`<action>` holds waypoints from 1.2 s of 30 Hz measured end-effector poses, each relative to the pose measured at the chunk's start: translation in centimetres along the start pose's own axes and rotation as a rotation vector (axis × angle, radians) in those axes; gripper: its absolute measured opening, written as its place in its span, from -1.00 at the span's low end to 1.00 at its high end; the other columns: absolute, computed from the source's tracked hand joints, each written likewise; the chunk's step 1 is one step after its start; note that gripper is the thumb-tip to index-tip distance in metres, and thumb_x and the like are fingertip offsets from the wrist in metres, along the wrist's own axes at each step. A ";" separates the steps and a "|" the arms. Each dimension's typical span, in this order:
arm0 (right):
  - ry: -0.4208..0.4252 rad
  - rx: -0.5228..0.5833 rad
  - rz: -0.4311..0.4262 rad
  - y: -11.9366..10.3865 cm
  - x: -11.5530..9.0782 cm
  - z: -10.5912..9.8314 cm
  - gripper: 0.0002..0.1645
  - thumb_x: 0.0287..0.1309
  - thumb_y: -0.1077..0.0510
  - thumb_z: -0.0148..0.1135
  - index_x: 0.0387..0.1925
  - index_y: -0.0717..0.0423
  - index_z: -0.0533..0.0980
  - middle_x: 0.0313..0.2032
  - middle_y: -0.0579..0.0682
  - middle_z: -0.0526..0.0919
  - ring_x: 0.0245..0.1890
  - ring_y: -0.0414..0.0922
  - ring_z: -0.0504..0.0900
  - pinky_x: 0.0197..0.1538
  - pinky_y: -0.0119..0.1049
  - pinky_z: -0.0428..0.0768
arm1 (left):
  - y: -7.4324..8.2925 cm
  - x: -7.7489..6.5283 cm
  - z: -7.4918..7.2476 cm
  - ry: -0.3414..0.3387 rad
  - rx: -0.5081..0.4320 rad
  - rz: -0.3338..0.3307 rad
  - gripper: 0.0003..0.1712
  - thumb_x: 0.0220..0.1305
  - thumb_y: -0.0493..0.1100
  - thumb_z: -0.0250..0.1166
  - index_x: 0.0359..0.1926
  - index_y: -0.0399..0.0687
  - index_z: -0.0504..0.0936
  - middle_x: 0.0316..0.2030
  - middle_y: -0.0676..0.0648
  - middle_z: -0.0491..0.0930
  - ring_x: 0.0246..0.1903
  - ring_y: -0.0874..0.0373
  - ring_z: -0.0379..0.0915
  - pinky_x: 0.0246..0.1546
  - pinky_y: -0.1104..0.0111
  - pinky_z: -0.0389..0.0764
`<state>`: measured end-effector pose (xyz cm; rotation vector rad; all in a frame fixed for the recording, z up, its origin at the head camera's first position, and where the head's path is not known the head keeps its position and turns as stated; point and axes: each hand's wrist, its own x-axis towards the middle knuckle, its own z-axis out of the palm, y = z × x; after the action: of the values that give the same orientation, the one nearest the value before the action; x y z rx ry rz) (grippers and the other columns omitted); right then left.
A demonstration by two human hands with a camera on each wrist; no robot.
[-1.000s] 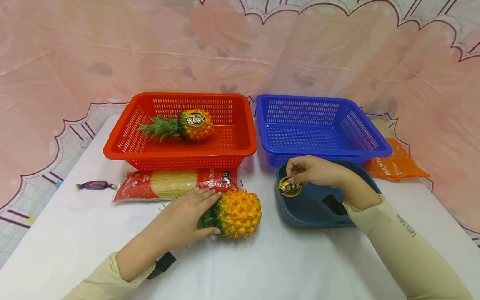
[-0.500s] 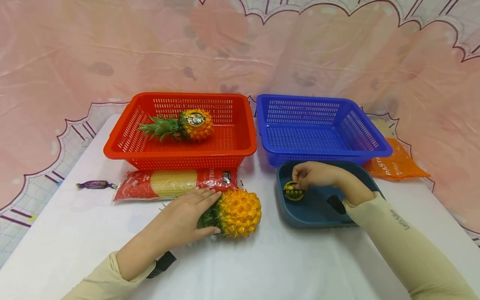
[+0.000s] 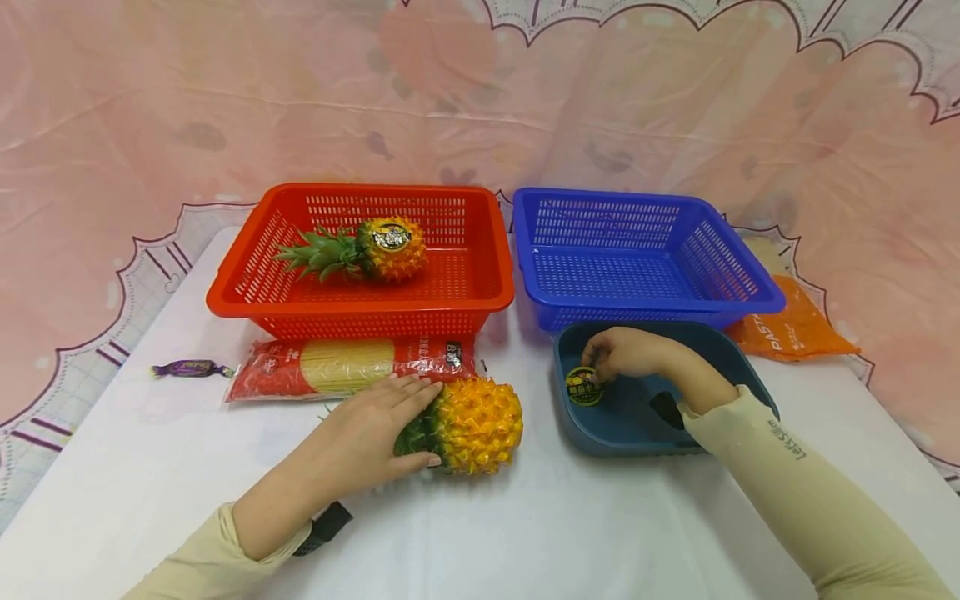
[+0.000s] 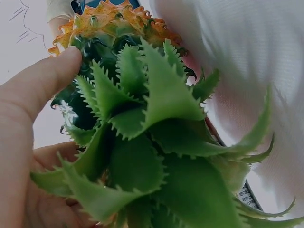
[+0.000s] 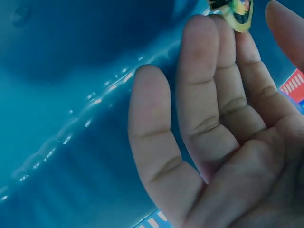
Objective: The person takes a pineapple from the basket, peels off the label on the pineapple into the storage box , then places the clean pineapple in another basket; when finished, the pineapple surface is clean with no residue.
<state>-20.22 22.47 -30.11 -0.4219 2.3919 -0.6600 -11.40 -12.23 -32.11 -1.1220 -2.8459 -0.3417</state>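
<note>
On the worktop [image 3: 487, 542], front side of the pasta [image 3: 347, 364], the left hand [image 3: 367, 435] holds the pineapple [image 3: 482, 427], thumb and fingers astride it. The right hand [image 3: 633, 352], thumb parted from slightly bent fingers, touches the label [image 3: 581, 387] inside the tub's [image 3: 600, 437] left edge.

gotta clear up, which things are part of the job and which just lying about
Likely job:
pineapple under left hand
round label at right hand
teal tub

Probably lying about:
red basket
second pineapple in it
blue basket
spaghetti pack
orange pasta bag
candy
</note>
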 end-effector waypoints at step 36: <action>0.144 -0.069 -0.143 -5.7 -1.7 1.0 -0.61 0.17 0.07 0.18 0.01 0.12 0.50 -0.22 -0.02 0.59 -0.25 -0.14 0.50 -0.17 -0.30 0.53 | -0.2 -0.3 -0.8 -0.085 -0.025 -0.016 -0.09 0.06 0.23 0.28 0.32 -0.17 0.25 0.26 -0.21 0.32 0.27 -0.12 0.21 0.27 0.03 0.23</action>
<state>-17.53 18.15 -26.84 -0.5978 2.5440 -0.6927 -11.35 -12.74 -31.37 -1.1462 -2.9336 -0.3398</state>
